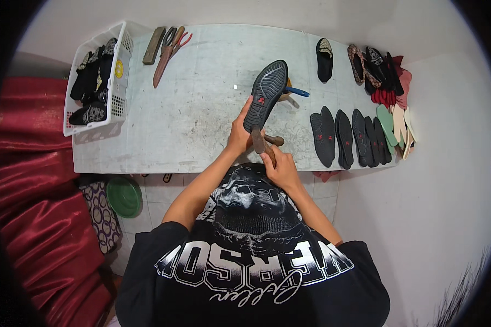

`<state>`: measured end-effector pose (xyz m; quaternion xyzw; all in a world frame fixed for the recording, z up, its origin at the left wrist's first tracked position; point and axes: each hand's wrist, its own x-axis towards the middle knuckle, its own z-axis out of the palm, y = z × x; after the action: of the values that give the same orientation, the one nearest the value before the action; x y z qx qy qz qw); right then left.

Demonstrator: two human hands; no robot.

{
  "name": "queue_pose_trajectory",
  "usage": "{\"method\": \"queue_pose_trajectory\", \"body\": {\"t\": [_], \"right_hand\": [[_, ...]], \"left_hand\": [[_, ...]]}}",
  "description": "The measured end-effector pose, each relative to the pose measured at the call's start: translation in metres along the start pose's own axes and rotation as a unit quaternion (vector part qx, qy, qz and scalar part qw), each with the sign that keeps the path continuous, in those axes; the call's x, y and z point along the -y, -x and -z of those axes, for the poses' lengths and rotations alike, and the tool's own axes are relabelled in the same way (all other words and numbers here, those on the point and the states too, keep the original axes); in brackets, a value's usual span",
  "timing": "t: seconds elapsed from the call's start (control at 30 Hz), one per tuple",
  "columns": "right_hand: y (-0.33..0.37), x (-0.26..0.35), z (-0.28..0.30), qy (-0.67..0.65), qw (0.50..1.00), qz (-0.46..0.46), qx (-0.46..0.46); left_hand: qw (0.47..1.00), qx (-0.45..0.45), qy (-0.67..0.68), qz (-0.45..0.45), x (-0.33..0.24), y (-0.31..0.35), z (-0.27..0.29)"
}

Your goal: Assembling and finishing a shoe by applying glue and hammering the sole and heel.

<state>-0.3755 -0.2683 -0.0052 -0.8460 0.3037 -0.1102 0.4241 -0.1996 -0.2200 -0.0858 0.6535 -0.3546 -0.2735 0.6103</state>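
Note:
My left hand (240, 135) grips a black shoe (266, 90) near its heel, with the ridged sole turned up and the toe pointing away from me. A small red mark shows mid-sole. My right hand (282, 169) is closed around the wooden handle of a hammer (258, 139). Its worn brown metal head lies against or just over the heel; which of the two I cannot tell. Beside it is a brown wooden piece (275, 140), partly hidden by the tool and my hand. Just past the shoe, a blue-handled brush (297, 91) rests by a partly hidden container.
A white basket (119, 103) of dark shoes stands at the left. Behind lie shears (163, 62), red-handled pliers (182, 42) and a block (154, 46). Several black soles (323, 136), green and cream insoles (386, 125), and shoes (324, 60) line the table's right side.

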Motion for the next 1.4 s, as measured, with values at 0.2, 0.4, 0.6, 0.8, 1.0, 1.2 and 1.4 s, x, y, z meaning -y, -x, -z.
{"method": "queue_pose_trajectory", "body": {"t": [0.2, 0.4, 0.6, 0.8, 1.0, 1.2, 1.4], "right_hand": [[-0.011, 0.010, 0.009, -0.032, 0.998, -0.053, 0.028], [-0.012, 0.014, 0.005, -0.053, 0.998, -0.026, 0.013], [-0.014, 0.020, 0.003, -0.034, 0.999, -0.010, 0.030], [-0.019, 0.025, 0.007, -0.043, 0.997, -0.050, 0.036], [-0.030, 0.030, 0.016, -0.037, 0.996, -0.041, 0.075], [-0.035, 0.030, 0.024, -0.074, 0.995, 0.026, 0.056], [-0.046, 0.015, 0.026, -0.042, 0.994, 0.038, 0.094]], "left_hand": [[1.000, -0.002, 0.023, 0.004, 0.003, 0.002, 0.000], [0.999, 0.004, 0.033, 0.020, 0.007, 0.002, 0.001], [1.000, 0.007, -0.023, 0.006, 0.015, 0.002, -0.001], [0.999, -0.008, -0.028, 0.017, 0.013, 0.001, -0.003], [0.995, 0.019, 0.041, 0.094, 0.006, 0.002, 0.003], [0.994, 0.033, 0.005, 0.105, -0.003, 0.005, 0.006], [0.995, 0.030, -0.003, 0.091, 0.008, 0.008, 0.009]]}}
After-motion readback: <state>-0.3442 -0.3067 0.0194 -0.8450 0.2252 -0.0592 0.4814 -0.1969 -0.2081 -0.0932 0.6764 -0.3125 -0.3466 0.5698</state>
